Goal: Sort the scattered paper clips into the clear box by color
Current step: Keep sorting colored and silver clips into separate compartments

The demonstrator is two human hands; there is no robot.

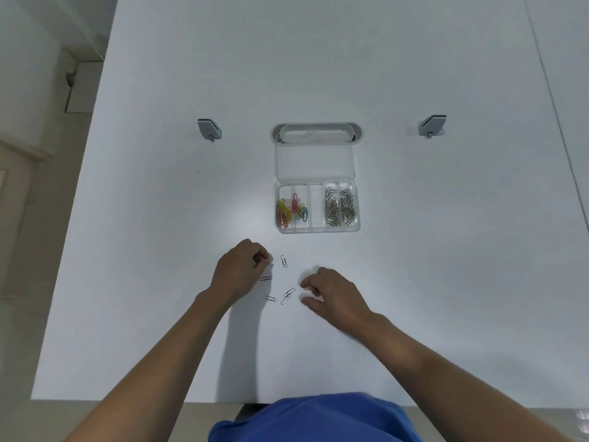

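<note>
A clear box [318,230] lies open at the table's middle, its lid [315,161] folded back. The two left compartments hold coloured paper clips [291,210], the two right ones hold silver paper clips [339,207], and the middle one is bare. Loose silver clips lie in front of the box: one [283,260] up near my left hand's fingertips, one [271,298] lower, and two overlapping [287,296]. My left hand [242,269] is curled with its fingertips pinched; another clip [266,278] pokes out beside it. My right hand [334,295] rests right of the overlapping clips, thumb and forefinger apart, holding nothing.
Behind the box lid is an oval cable opening [317,132] in the white table [446,282]. Grey clamps stand at back left [209,129] and back right [432,125]. The table's left edge runs diagonally; its front edge is near my blue shirt [312,419].
</note>
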